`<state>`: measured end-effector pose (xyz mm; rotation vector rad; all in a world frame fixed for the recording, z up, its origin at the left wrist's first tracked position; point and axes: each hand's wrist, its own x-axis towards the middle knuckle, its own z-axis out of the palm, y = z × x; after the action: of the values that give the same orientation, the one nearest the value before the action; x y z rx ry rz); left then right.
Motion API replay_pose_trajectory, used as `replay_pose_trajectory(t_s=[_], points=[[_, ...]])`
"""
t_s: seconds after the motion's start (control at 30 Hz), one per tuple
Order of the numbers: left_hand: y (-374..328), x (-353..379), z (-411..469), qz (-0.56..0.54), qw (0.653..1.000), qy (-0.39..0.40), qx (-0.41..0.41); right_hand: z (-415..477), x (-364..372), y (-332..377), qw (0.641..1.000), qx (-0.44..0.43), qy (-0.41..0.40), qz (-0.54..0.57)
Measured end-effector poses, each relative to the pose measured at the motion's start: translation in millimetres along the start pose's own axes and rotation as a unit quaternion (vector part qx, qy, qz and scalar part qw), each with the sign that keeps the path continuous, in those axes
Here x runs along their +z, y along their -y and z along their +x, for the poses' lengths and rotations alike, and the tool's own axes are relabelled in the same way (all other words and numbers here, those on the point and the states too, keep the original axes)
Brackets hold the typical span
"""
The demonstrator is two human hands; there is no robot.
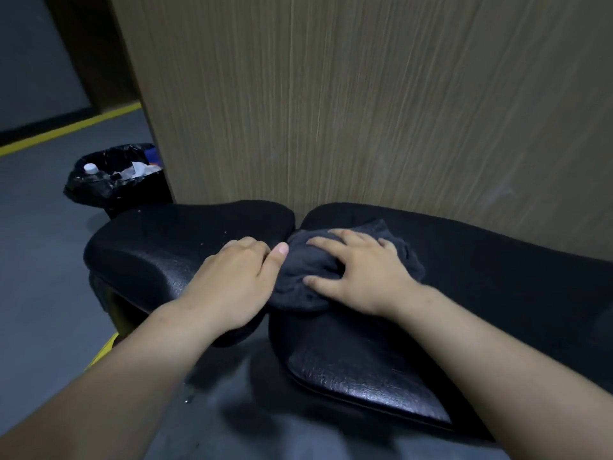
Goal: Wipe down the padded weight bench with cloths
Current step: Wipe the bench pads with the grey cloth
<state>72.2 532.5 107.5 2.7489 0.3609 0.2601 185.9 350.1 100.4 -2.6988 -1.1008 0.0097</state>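
Your right hand (358,270) lies spread flat, pressing the dark cloth (295,260) onto the bench (497,270) where its two pads meet. Your left hand (232,280) rests relaxed on the shorter pad (149,247), holding nothing, thumb touching the cloth. The long pad stretches rightward beyond your right hand, so that hand is the nearer one for it.

My cloth (298,272) lies on the counter (497,260) under my right hand (361,270). My left hand (232,277) touches its left edge. Far left a bin (116,184) stands beside the wall panel (365,94) behind.
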Motion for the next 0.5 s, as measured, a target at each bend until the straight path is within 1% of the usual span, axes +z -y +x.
replay_pose_trajectory(t_s=[0.1,0.2,0.27,0.37,0.43,0.5], points=[[-5,2,1,0.03,0.999,0.017,-0.008,26,-1,-21,1.0,0.009,-0.017,0.014],[-8,3,4,0.021,1.0,0.008,-0.014,49,-2,-39,0.999,0.016,-0.033,0.025],[-7,4,5,0.021,1.0,0.008,-0.013,64,-4,-52,0.998,0.054,-0.035,0.017],[-8,4,4,0.033,0.999,0.019,-0.015,81,-10,-64,0.991,0.131,-0.023,0.006],[-8,3,3,0.035,0.999,0.022,-0.023,83,-11,-63,0.99,0.143,-0.007,-0.009],[-9,2,4,0.039,0.999,0.021,-0.027,77,-10,-61,0.991,0.13,0.002,-0.017]])
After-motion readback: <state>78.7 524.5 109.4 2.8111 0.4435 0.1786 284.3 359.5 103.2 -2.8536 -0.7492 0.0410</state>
